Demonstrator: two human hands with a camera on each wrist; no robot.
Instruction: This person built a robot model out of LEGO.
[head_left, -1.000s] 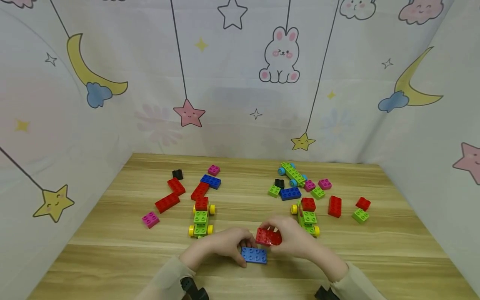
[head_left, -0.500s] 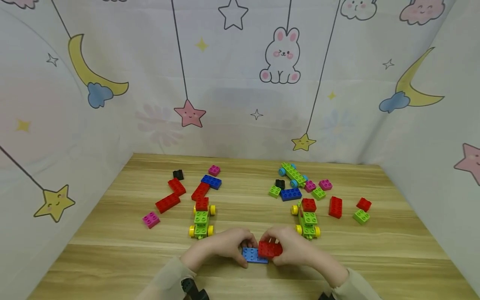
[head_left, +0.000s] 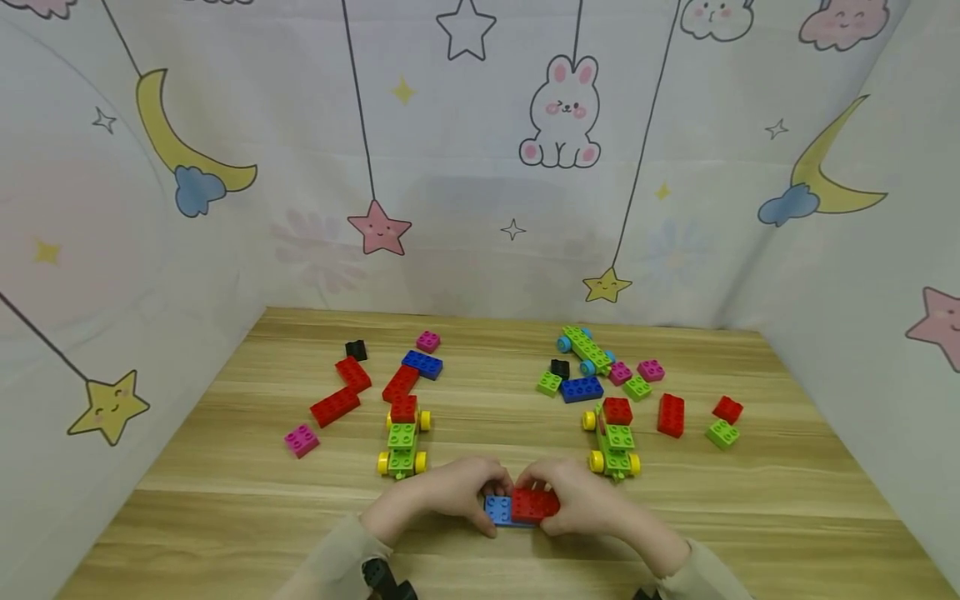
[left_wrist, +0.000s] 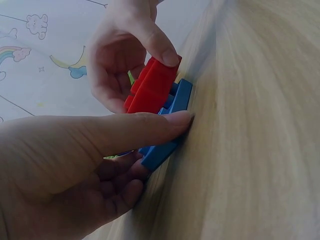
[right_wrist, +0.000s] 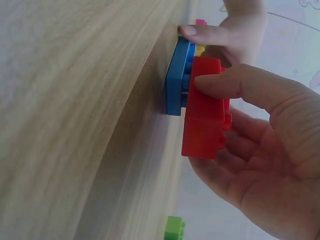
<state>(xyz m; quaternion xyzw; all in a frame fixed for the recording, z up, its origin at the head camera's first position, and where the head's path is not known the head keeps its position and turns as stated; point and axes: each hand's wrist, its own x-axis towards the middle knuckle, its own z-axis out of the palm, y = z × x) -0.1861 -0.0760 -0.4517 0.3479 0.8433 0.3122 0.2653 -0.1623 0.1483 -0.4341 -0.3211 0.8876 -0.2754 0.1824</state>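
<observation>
Near the table's front, my left hand (head_left: 459,487) pinches a flat light-blue brick (head_left: 497,508) between thumb and fingers, keeping it on the tabletop. My right hand (head_left: 581,498) grips a red brick (head_left: 535,505) by its sides, over the right part of the blue one. In the right wrist view the red brick (right_wrist: 204,107) sticks out past the blue brick's (right_wrist: 176,82) end, and blue studs show in a narrow gap between them. From the left wrist view, the red brick (left_wrist: 157,85) looks slightly tilted; my left thumb covers part of the blue brick (left_wrist: 162,152).
Two green cars with yellow wheels, one left (head_left: 402,437) and one right (head_left: 617,437), stand beyond the hands. A green base with blue wheels (head_left: 587,348) lies farther back. Loose red bricks (head_left: 335,406), blue bricks (head_left: 581,389) and several small ones are scattered around. A printed cloth (head_left: 480,250) borders the table.
My right hand has brought the red brick down onto the blue brick's right part, then shifted it slightly left and back. The left hand has stayed in place on the blue brick.
</observation>
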